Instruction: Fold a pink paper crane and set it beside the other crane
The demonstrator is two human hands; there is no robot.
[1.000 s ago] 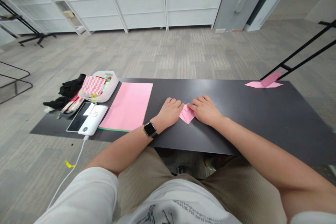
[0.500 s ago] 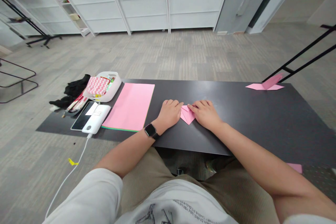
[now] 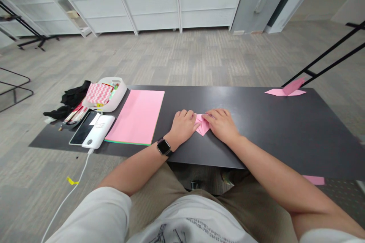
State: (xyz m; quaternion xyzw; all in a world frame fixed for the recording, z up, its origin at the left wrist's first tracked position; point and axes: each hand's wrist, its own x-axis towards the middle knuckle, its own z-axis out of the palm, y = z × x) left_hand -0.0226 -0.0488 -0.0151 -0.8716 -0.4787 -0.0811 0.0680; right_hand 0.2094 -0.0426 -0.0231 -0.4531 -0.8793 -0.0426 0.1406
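Observation:
A small folded pink paper (image 3: 202, 125) lies on the black table (image 3: 256, 129) in front of me. My left hand (image 3: 183, 126), with a dark watch on its wrist, presses the paper's left side with curled fingers. On the paper's right side rests my right hand (image 3: 222, 123), fingers bent and pinching its upper edge. Both hands meet over the paper and hide part of it.
A stack of pink sheets (image 3: 137, 117) lies to the left. Further left are a white power bank (image 3: 98, 131), a phone (image 3: 83, 129), a white tray (image 3: 107, 93) with a zigzag pouch, pens and black cloth. Another folded pink paper (image 3: 286, 90) sits at the far right corner.
My hands have stayed on the small folded paper, with the fingers shifting slightly closer together over it. The view has wobbled a little.

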